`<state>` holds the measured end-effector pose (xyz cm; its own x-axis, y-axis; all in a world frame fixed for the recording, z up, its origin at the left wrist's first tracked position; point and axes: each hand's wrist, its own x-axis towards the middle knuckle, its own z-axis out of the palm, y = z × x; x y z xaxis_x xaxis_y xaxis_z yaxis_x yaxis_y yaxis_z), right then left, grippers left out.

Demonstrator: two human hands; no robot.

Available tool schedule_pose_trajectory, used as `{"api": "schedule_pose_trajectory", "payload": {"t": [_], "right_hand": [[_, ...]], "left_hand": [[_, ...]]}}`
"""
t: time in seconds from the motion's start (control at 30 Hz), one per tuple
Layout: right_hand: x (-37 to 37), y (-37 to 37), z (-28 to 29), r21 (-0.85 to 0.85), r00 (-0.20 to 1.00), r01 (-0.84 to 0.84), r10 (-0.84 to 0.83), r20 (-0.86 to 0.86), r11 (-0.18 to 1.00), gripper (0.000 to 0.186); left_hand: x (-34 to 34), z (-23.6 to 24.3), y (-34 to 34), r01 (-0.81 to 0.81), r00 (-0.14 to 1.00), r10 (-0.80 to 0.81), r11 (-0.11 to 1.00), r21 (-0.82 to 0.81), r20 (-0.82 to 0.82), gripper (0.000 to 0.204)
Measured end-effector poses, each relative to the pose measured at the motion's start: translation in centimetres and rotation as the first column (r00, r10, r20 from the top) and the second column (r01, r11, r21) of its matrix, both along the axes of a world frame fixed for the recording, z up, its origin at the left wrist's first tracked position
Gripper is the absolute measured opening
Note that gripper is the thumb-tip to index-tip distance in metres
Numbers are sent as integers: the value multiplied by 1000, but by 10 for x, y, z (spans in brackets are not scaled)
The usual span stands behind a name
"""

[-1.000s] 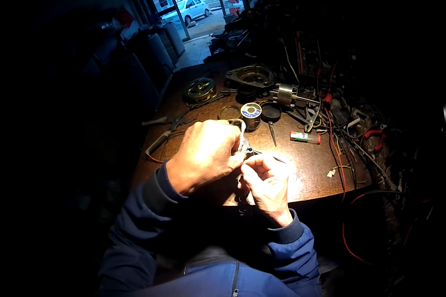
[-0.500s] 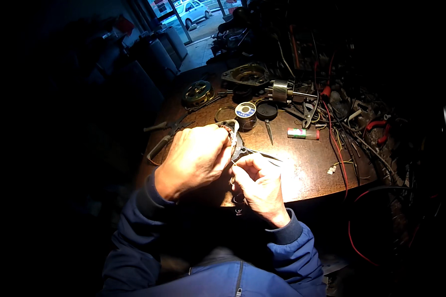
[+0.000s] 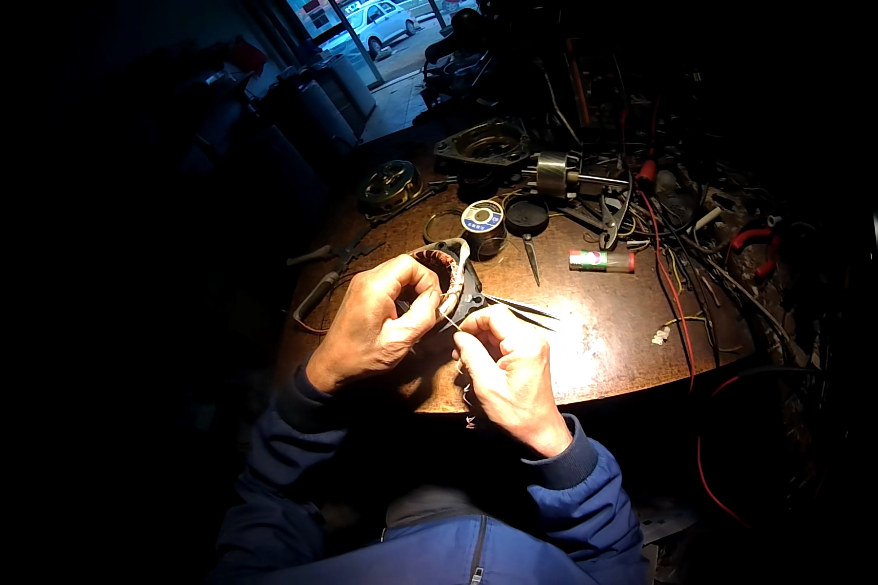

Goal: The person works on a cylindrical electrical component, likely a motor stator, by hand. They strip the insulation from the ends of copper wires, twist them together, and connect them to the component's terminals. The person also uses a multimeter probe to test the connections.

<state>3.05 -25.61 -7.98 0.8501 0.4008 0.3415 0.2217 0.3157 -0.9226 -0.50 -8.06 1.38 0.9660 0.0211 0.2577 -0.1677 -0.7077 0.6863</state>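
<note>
Since the earlier frame, the left hand has shifted left and turned, uncovering more of the motor ring, which sits at the near side of the table, just beyond both hands. From my remote view, I see copper-coloured winding inside the ring and a pale band along its right edge. The left hand's thumb and forefinger come together at the ring's near side; I cannot tell whether they grip anything. To its right, the right hand pinches a thin cord between thumb and forefinger; the cord slants up to the left fingertips. Just right of the ring, I see a dark two-pronged tool. Farther off stand a wire spool and, beside it, a round black lid. A red-and-green tube lies to the right.
</note>
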Motion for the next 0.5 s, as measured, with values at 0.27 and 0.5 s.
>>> {"api": "schedule_pose_trajectory", "payload": {"t": [0.27,0.5], "right_hand": [[-2,-1,0,-14,999,9,-9,-37,1000,5],[-4,-1,4,-9,999,37,-37,20,999,9]], "left_hand": [[-2,3,0,-5,992,-16,986,-167,-125,6],[1,21,-9,88,995,-85,995,43,-53,15]]}}
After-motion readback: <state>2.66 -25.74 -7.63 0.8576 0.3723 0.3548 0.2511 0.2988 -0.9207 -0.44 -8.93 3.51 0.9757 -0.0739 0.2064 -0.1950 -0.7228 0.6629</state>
